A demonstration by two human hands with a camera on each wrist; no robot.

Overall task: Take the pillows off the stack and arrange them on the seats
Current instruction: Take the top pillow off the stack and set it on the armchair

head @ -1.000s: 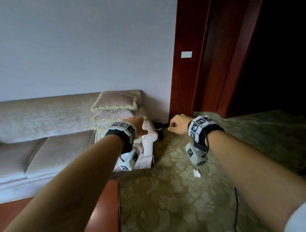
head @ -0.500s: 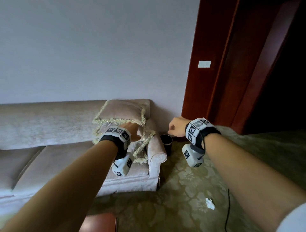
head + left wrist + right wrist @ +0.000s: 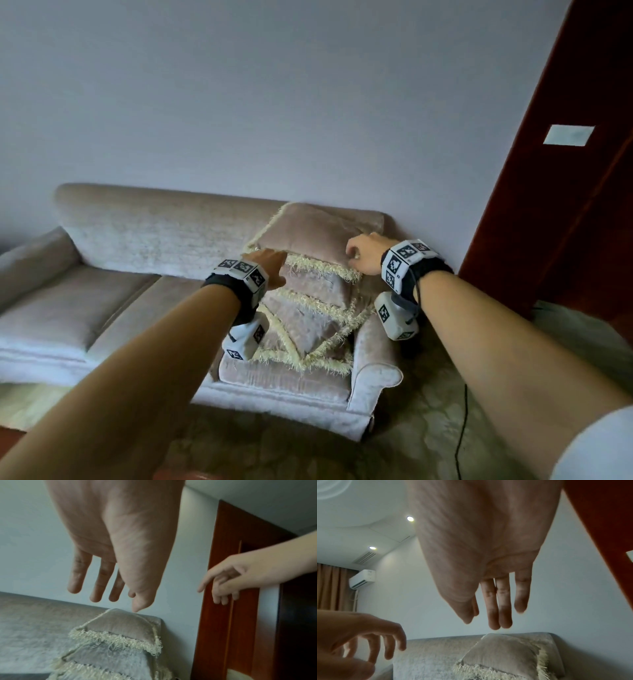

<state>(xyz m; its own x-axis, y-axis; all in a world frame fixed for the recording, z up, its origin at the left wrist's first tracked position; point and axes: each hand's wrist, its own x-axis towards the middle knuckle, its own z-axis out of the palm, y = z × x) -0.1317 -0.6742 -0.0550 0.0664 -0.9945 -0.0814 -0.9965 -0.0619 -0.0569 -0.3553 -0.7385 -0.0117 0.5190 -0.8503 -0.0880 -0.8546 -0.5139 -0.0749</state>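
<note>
A stack of beige pillows with cream fringe sits on the right-end seat of a beige sofa [image 3: 164, 229]. The top pillow [image 3: 308, 233] leans back against the backrest. My left hand [image 3: 270, 263] reaches its front left edge, fingers straight and holding nothing. My right hand [image 3: 363, 251] hovers at its right side with nothing in it. In the left wrist view my left hand [image 3: 113, 599] hangs just above the top pillow [image 3: 120, 626]. In the right wrist view my right hand [image 3: 488, 620] also hangs above the top pillow [image 3: 501, 654], with a gap between.
Two bare seat cushions [image 3: 68, 308] lie left of the stack. The sofa's right armrest [image 3: 373, 370] borders the stack. A dark red wooden door frame [image 3: 548, 205] stands to the right. A black cable [image 3: 460, 428] runs over the patterned carpet [image 3: 428, 411].
I have come closer to the sofa. Both hands rose to the top pillow; my right hand moved left from beside the armrest and uncurled from a fist.
</note>
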